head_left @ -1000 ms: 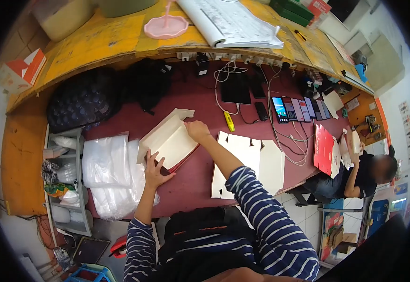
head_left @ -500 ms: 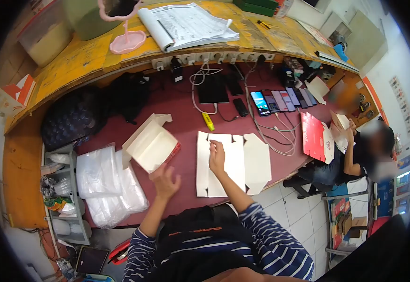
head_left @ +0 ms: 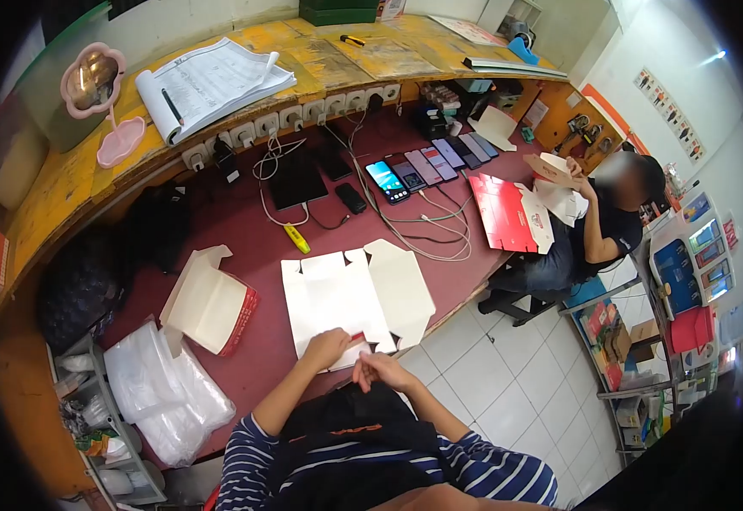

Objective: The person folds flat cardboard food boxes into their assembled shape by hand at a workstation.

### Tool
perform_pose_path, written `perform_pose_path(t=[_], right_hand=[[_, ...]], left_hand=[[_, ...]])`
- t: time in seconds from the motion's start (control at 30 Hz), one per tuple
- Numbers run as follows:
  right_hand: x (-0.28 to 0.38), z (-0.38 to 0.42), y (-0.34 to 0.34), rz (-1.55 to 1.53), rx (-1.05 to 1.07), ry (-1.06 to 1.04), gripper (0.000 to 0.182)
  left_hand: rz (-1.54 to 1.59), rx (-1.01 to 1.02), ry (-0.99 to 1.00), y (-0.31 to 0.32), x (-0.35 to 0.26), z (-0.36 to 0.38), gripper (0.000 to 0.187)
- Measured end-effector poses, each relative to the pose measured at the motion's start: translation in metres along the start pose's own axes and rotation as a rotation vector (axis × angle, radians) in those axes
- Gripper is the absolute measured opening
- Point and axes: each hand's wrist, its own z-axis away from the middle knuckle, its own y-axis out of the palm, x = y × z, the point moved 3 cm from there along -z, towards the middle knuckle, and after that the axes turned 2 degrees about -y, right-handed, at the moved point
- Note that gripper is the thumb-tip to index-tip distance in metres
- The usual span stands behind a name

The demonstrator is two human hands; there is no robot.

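Note:
A flat, unfolded cardboard box (head_left: 333, 294), white inside, lies on the dark red table in front of me. My left hand (head_left: 327, 347) is closed on its near edge, where a small flap is turned up and shows red. Just right of it, my right hand (head_left: 384, 372) is by the box's near corner, fingers loosely bent and apart, with nothing visible in them. To the left stands a folded box (head_left: 209, 298) with its lid up, cream inside and red outside.
Clear plastic bags (head_left: 167, 392) lie at the left. Farther back are a yellow highlighter (head_left: 296, 238), a tablet (head_left: 297, 186), cables and several phones (head_left: 422, 168). At the right a seated person (head_left: 614, 204) holds a carton beside red box sheets (head_left: 512, 213).
My left hand has moved from beside the folded box to the flat box's near edge. My right hand has drawn back from its middle. The near flap has turned up. The view has shifted.

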Motion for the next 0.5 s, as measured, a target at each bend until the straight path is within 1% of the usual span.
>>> perform_pose_path(t=[0.03, 0.07, 0.13, 0.17, 0.2, 0.27, 0.3, 0.37, 0.4, 0.43, 0.47, 0.5], right_hand=[[0.002, 0.002, 0.009, 0.044, 0.191, 0.109, 0.050], [0.004, 0.002, 0.013, 0.039, 0.200, 0.111, 0.050], [0.001, -0.001, 0.022, 0.128, 0.228, 0.176, 0.052], [-0.002, -0.006, 0.024, 0.087, 0.247, 0.193, 0.047], [-0.003, -0.010, 0.031, 0.080, 0.264, 0.198, 0.047], [0.006, -0.019, 0.037, -0.146, -0.099, 0.014, 0.041], [0.017, -0.023, 0.038, -0.292, -0.216, -0.084, 0.034], [0.041, -0.019, 0.027, -0.448, -0.323, -0.275, 0.024], [0.054, -0.013, 0.018, -0.511, -0.338, -0.313, 0.022], [0.078, -0.004, 0.018, -0.654, -0.341, -0.294, 0.019], [0.083, -0.002, 0.005, -0.781, -0.104, -0.355, 0.018], [0.095, 0.001, 0.007, -0.804, -0.124, -0.363, 0.015]], left_hand=[[0.137, -0.133, 0.021, -0.016, -0.006, 0.003, 0.022], [0.273, -0.267, 0.040, -0.031, -0.012, 0.007, 0.021], [0.535, -0.608, 0.108, -0.062, -0.029, 0.019, 0.020], [0.637, -0.591, -0.040, -0.077, -0.040, 0.028, 0.021], [0.630, -0.598, -0.057, -0.084, -0.049, 0.031, 0.021], [1.019, -0.794, 0.163, -0.096, -0.060, 0.039, 0.025], [1.214, -0.708, 0.105, -0.096, -0.058, 0.045, 0.019], [1.242, -0.702, 0.131, -0.109, -0.065, 0.058, 0.017], [1.277, -0.684, 0.165, -0.115, -0.066, 0.061, 0.016], [1.233, -0.653, 0.138, -0.119, -0.054, 0.064, 0.020], [1.232, -0.657, 0.133, -0.120, -0.054, 0.067, 0.020], [1.144, -0.633, 0.138, -0.121, -0.058, 0.069, 0.020]])
